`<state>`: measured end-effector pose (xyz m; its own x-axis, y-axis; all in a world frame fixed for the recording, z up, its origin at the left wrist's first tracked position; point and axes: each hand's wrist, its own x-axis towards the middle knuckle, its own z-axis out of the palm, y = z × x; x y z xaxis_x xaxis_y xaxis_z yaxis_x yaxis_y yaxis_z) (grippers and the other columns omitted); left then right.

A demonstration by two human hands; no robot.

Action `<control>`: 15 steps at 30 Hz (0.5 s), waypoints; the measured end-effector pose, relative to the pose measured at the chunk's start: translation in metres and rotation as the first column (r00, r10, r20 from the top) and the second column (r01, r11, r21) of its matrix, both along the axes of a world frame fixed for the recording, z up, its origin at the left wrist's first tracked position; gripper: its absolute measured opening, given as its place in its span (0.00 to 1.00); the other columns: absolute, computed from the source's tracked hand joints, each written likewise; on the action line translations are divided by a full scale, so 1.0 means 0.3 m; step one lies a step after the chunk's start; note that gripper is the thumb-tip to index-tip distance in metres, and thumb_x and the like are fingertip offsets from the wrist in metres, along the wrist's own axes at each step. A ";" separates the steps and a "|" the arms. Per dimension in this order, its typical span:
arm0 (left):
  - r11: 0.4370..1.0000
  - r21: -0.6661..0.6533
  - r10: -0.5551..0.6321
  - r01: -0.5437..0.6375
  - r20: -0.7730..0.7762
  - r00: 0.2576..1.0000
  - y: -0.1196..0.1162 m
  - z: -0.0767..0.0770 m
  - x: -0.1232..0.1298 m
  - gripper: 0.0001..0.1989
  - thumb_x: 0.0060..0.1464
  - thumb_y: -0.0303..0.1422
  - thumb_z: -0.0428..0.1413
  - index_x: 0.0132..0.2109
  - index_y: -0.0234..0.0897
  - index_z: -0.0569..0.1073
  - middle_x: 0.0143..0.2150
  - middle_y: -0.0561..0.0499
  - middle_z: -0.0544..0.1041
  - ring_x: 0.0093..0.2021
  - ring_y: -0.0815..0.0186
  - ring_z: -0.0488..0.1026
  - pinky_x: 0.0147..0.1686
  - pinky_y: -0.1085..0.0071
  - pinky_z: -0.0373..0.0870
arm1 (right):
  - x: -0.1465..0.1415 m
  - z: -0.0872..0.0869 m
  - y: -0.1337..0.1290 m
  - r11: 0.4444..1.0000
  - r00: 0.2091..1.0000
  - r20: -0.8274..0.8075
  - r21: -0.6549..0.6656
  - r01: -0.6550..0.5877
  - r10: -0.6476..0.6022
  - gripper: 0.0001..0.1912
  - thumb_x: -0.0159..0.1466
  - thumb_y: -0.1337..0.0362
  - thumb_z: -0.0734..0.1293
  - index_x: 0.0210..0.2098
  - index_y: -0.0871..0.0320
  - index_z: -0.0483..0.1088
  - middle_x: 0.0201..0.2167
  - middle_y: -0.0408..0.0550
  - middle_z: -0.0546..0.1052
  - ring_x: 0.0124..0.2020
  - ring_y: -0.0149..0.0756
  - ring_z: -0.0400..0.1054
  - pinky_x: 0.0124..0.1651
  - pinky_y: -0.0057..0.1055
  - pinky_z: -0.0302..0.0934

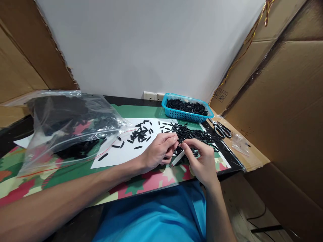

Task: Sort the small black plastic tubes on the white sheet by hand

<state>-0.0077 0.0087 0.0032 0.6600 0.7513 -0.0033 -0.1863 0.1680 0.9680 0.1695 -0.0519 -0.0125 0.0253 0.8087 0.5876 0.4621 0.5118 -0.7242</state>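
My left hand (164, 148) is closed, its thumb and fingers pinched near a heap of small black oblong pieces (195, 134). Facing it, my right hand (202, 159) is also closed in a pinch. A small black piece (179, 142) shows between the two sets of fingertips, mostly hidden by them. Below the fingers, a narrow white strip (178, 159) slants beside my right hand; whether that hand holds it I cannot tell. More black pieces (138, 134) lie scattered on a white sheet of paper (108, 161) to the left of the heap.
A blue plastic basket (188, 116) full of black pieces stands at the back by the wall. On the left lies a large clear zip bag (73, 127) with black pieces inside. Scissors (221, 129) and a small plastic bag (239, 144) rest at the right, near cardboard walls (282, 101).
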 end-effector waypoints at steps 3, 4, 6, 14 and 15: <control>1.000 -0.011 -0.014 0.014 -0.001 1.000 0.002 0.000 -0.001 0.24 0.63 0.51 0.61 0.32 0.38 0.65 0.18 0.64 0.56 0.16 0.79 0.47 0.14 0.84 0.49 | 0.001 0.001 0.004 1.000 1.000 -0.004 0.004 0.003 -0.003 0.07 0.74 0.65 0.68 0.41 0.55 0.79 0.36 0.45 0.83 0.36 0.35 0.78 0.42 0.30 0.69; 1.000 -0.011 -0.020 0.020 -0.002 1.000 0.002 0.001 -0.001 0.24 0.63 0.52 0.61 0.32 0.39 0.65 0.18 0.64 0.55 0.15 0.79 0.46 0.14 0.84 0.49 | 0.001 0.001 0.005 1.000 1.000 -0.005 0.005 0.006 -0.006 0.07 0.74 0.65 0.68 0.41 0.55 0.79 0.36 0.45 0.83 0.36 0.35 0.78 0.42 0.30 0.69; 1.000 -0.007 -0.024 0.024 -0.006 1.000 0.002 0.004 -0.002 0.24 0.63 0.52 0.61 0.32 0.39 0.65 0.17 0.64 0.55 0.15 0.79 0.46 0.14 0.84 0.49 | 0.001 0.001 0.006 1.000 1.000 -0.005 0.010 0.011 -0.010 0.07 0.74 0.65 0.68 0.41 0.55 0.79 0.36 0.45 0.84 0.36 0.35 0.78 0.42 0.30 0.69; 1.000 0.007 -0.025 0.025 -0.018 1.000 -0.004 0.008 0.000 0.22 0.65 0.51 0.59 0.33 0.39 0.65 0.17 0.65 0.55 0.16 0.79 0.45 0.14 0.84 0.50 | 0.000 0.005 0.001 0.999 1.000 0.005 0.018 0.030 -0.031 0.07 0.74 0.64 0.68 0.41 0.55 0.79 0.36 0.46 0.84 0.36 0.37 0.78 0.42 0.32 0.69; 1.000 0.008 -0.024 0.024 -0.019 1.000 -0.005 0.009 -0.001 0.22 0.65 0.51 0.59 0.34 0.39 0.65 0.17 0.65 0.55 0.16 0.79 0.45 0.14 0.84 0.50 | 0.001 0.006 0.001 0.999 0.999 0.006 0.017 0.032 -0.032 0.07 0.74 0.64 0.68 0.40 0.55 0.78 0.36 0.46 0.83 0.36 0.37 0.78 0.42 0.32 0.69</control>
